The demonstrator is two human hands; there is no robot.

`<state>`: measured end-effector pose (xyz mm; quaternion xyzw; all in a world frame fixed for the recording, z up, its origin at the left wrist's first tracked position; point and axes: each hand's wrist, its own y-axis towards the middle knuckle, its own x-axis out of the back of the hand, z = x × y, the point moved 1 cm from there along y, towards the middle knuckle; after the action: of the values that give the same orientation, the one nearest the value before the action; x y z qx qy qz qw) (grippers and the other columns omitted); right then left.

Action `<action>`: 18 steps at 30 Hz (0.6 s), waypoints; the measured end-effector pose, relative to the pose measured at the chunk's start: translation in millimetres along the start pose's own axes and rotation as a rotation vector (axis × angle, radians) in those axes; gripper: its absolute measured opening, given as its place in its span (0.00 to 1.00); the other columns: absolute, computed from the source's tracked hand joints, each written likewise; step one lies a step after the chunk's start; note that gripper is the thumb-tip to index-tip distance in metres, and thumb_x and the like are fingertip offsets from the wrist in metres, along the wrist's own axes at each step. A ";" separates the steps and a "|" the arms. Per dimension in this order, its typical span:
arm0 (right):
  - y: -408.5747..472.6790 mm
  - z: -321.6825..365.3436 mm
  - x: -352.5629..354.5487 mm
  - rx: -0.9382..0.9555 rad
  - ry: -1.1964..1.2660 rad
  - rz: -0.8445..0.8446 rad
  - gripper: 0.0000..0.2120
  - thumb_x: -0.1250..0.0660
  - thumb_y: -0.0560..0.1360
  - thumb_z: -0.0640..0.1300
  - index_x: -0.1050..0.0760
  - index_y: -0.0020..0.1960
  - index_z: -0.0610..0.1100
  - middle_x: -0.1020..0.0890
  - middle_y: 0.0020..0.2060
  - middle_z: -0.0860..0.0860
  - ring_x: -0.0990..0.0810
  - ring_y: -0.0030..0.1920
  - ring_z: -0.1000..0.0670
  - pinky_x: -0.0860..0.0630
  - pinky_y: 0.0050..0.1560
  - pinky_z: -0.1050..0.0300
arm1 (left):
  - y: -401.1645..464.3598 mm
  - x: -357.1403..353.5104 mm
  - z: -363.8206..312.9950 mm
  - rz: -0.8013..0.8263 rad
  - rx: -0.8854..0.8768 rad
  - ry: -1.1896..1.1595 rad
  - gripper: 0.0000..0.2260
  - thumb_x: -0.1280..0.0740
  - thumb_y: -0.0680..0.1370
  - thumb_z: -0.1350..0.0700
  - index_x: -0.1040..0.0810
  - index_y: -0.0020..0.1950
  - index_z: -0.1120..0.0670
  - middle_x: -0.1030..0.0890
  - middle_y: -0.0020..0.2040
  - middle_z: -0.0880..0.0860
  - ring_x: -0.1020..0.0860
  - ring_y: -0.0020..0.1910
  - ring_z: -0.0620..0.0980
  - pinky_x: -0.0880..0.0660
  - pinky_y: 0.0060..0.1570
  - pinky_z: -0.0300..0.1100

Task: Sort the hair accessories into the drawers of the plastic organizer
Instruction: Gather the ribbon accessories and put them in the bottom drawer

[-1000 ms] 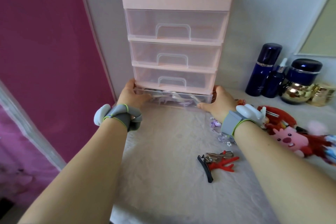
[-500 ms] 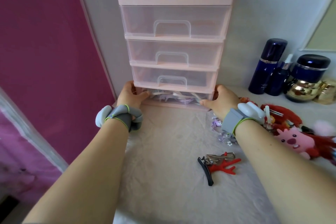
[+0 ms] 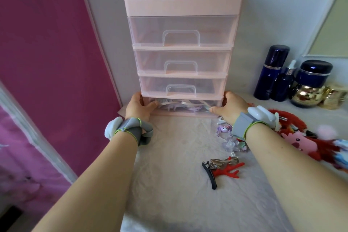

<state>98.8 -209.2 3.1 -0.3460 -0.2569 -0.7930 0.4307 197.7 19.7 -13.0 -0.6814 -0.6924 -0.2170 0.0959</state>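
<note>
Organizer (image 3: 181, 5): pink, 4 drawers, against wall. Bottom drawer (image 3: 181, 108): holds ribbons, nearly flush w/ frame. L hand (image 3: 138, 107) & R hand (image 3: 230, 108) grip its front corners. Step, prob.: pushing it closed. Next: fetch loose clips (image 3: 223, 165) from cloth.

Left hand (image 3: 138, 108) and right hand (image 3: 230, 107) reach forward, thumbs turned inward.

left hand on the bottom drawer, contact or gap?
Touching. The head view shows the left hand wrapped round the bottom drawer's left front corner, thumb pressed on its clear front, no gap visible.
</note>
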 end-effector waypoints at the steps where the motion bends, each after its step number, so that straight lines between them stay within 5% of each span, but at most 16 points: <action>1: -0.4 0.3 0.4 -0.001 -0.003 0.000 0.19 0.28 0.68 0.50 0.29 0.54 0.44 0.20 0.47 0.47 0.21 0.45 0.43 0.24 0.48 0.49 | 0.1 -1.0 -0.1 -0.007 0.000 0.013 0.20 0.29 0.72 0.52 0.28 0.61 0.55 0.24 0.47 0.49 0.26 0.46 0.49 0.33 0.45 0.39; 7: -3.6 2.3 2.9 -0.033 -0.052 -0.039 0.19 0.29 0.70 0.50 0.29 0.55 0.41 0.20 0.50 0.45 0.22 0.48 0.41 0.25 0.48 0.51 | -0.5 -8.7 -6.1 -0.001 0.005 0.114 0.17 0.32 0.74 0.51 0.27 0.60 0.56 0.23 0.47 0.52 0.28 0.44 0.52 0.36 0.43 0.39; 11: -7.1 4.1 5.6 -0.048 -0.103 -0.043 0.17 0.31 0.71 0.48 0.30 0.55 0.41 0.21 0.51 0.44 0.23 0.49 0.40 0.28 0.46 0.53 | -1.9 -12.9 -8.2 0.041 0.021 0.237 0.17 0.35 0.75 0.50 0.29 0.60 0.57 0.21 0.54 0.58 0.24 0.53 0.59 0.35 0.44 0.41; 18: -12.1 7.0 14.2 -0.029 -0.169 0.000 0.13 0.35 0.73 0.42 0.30 0.56 0.41 0.21 0.53 0.44 0.26 0.46 0.42 0.33 0.44 0.57 | -14.0 -17.8 -19.2 0.051 0.104 0.465 0.14 0.45 0.78 0.58 0.38 0.63 0.58 0.25 0.60 0.60 0.26 0.59 0.59 0.32 0.58 0.48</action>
<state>85.1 -205.5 17.1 -0.4178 -0.2807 -0.7647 0.4024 181.7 -4.3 -6.0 -0.6246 -0.6442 -0.3299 0.2933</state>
